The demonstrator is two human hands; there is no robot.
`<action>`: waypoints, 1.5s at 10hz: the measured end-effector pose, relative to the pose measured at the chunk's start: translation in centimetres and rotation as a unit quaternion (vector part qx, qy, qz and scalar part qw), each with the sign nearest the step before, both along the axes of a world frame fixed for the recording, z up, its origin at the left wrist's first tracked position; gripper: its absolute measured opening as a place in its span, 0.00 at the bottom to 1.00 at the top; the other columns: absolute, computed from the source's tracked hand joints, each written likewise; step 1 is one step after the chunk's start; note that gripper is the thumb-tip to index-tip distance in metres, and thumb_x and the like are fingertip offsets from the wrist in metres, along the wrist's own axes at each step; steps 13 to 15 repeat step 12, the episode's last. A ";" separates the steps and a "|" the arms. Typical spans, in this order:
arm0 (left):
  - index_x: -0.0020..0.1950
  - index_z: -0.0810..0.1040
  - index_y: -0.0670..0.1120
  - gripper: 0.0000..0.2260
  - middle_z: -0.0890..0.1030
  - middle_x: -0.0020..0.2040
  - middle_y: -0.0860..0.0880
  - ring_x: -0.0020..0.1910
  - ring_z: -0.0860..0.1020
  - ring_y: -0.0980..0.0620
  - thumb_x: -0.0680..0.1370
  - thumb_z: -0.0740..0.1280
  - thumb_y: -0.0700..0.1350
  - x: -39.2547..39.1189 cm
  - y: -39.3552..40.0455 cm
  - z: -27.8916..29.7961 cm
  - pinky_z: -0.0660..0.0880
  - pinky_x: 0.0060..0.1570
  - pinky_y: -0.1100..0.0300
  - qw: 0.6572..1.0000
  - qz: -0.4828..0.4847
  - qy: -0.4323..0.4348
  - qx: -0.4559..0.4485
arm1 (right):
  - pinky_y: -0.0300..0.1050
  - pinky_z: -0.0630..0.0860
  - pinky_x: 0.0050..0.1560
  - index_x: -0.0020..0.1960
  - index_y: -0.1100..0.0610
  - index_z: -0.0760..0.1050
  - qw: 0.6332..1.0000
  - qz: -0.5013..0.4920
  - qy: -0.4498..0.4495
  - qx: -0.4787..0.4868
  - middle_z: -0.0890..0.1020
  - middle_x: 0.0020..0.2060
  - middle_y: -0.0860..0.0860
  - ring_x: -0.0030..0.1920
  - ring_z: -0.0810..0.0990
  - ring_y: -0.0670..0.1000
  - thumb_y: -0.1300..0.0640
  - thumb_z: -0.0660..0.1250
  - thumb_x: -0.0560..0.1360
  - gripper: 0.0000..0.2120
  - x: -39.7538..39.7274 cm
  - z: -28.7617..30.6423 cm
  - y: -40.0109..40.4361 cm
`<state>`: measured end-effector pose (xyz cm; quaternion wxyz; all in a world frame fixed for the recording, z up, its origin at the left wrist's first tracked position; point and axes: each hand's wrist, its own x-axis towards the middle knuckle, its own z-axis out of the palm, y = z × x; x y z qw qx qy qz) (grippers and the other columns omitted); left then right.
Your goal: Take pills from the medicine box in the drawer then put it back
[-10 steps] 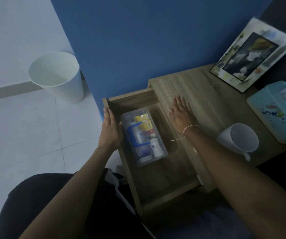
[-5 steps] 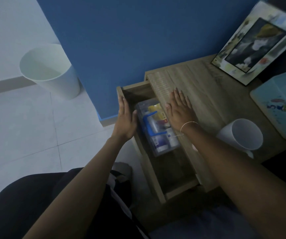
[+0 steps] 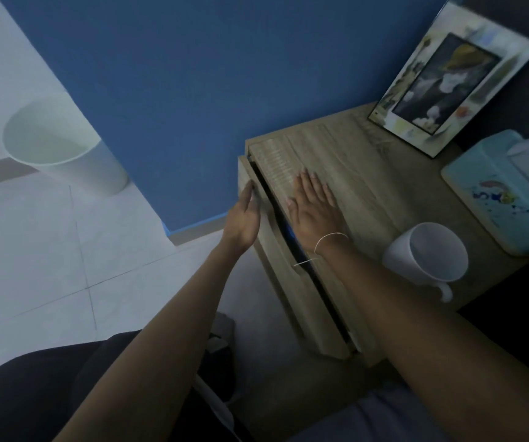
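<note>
My left hand (image 3: 242, 218) lies flat and empty against the drawer (image 3: 292, 282) front, leaving 1 narrow gap. My right hand (image 3: 315, 207) rests spread on the nightstand (image 3: 384, 193), empty. Only a blue sliver of box (image 3: 290, 232) shows inside.

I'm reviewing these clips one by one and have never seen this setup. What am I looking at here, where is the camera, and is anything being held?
There is no machine here: a person works with bare hands, and one wide-angle camera on their head looks down at them. The left hand lies flat against the front of the drawer, which is open only a narrow gap, with a bit of blue showing inside. The right hand rests palm down on the wooden nightstand top. Neither hand holds anything. On the top stand a white mug, a picture frame and a pale blue tissue box. A white bin stands on the floor by the blue wall.
</note>
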<state>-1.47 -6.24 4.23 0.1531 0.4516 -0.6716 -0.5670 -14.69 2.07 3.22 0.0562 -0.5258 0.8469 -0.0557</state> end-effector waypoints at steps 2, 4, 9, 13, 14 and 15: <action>0.77 0.56 0.49 0.23 0.64 0.76 0.46 0.74 0.63 0.46 0.82 0.50 0.44 -1.7 0.1 0.6 0.59 0.74 0.48 0.999 -0.028 0.015 0.025 | 0.52 0.43 0.77 0.77 0.59 0.44 1.000 -0.004 0.003 -0.004 0.48 0.78 0.54 0.77 0.44 0.52 0.49 0.41 0.82 0.26 0.0 -0.1 -0.1; 0.75 0.60 0.51 0.22 0.70 0.72 0.47 0.70 0.68 0.46 0.81 0.51 0.42 -2.4 0.4 0.7 0.63 0.64 0.57 0.999 -0.021 0.041 0.014 | 0.52 0.44 0.77 0.77 0.59 0.44 1.000 -0.002 0.006 -0.006 0.48 0.78 0.54 0.77 0.44 0.52 0.49 0.41 0.82 0.26 0.0 -0.1 0.0; 0.78 0.45 0.46 0.25 0.56 0.78 0.43 0.76 0.59 0.43 0.82 0.49 0.47 -1.6 0.3 -0.4 0.56 0.75 0.49 0.993 -0.090 -0.043 -0.067 | 0.52 0.43 0.77 0.77 0.58 0.45 1.000 -0.006 -0.001 -0.002 0.48 0.78 0.53 0.77 0.44 0.51 0.48 0.39 0.81 0.27 -0.1 -0.2 -0.1; 0.77 0.45 0.40 0.25 0.48 0.79 0.42 0.78 0.47 0.47 0.83 0.48 0.46 6.3 0.1 3.5 0.45 0.77 0.53 0.935 -0.157 -0.183 -0.260 | 0.54 0.45 0.76 0.76 0.62 0.47 0.995 -0.010 -0.050 0.082 0.50 0.77 0.58 0.77 0.47 0.56 0.51 0.46 0.82 0.26 0.5 3.4 -0.9; 0.77 0.45 0.40 0.25 0.48 0.79 0.42 0.78 0.47 0.47 0.83 0.48 0.46 6.3 0.1 3.5 0.45 0.77 0.53 0.935 -0.157 -0.183 -0.260 | 0.54 0.45 0.76 0.76 0.62 0.47 0.995 -0.010 -0.050 0.082 0.50 0.77 0.58 0.77 0.47 0.56 0.51 0.46 0.82 0.26 0.5 3.4 -0.9; 0.77 0.45 0.40 0.25 0.48 0.79 0.42 0.78 0.47 0.47 0.83 0.48 0.46 6.3 0.1 3.5 0.45 0.77 0.53 0.935 -0.157 -0.183 -0.260 | 0.54 0.45 0.76 0.76 0.62 0.47 0.995 -0.010 -0.050 0.082 0.50 0.77 0.58 0.77 0.47 0.56 0.51 0.46 0.82 0.26 0.5 3.4 -0.9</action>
